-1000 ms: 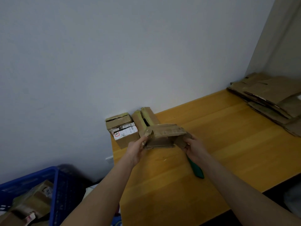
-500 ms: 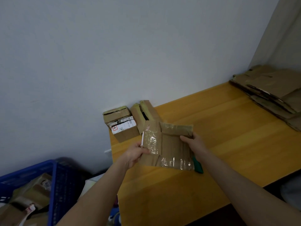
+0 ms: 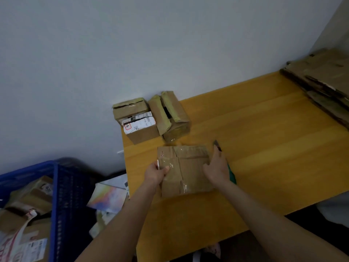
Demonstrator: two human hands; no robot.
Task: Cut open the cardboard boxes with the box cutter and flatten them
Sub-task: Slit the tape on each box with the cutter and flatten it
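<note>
A small taped cardboard box [image 3: 188,167] lies flattened on the yellow wooden table [image 3: 264,148], near its left end. My left hand [image 3: 155,173] grips the box's left edge with the thumb on top. My right hand [image 3: 217,169] rests on the box's right edge and holds the box cutter [image 3: 232,175]. The cutter's green handle sticks out below the hand and its dark tip shows above the fingers.
Two uncut boxes stand against the wall behind: one with a white label [image 3: 139,127], one with loose flaps [image 3: 173,118]. A stack of flattened cardboard [image 3: 324,76] lies at the far right. A blue crate [image 3: 62,195] holding more boxes sits on the floor at the left.
The box was held up half-folded between both hands a second ago. It has since been opened out and pressed down flat on the table, and the view has tilted down.
</note>
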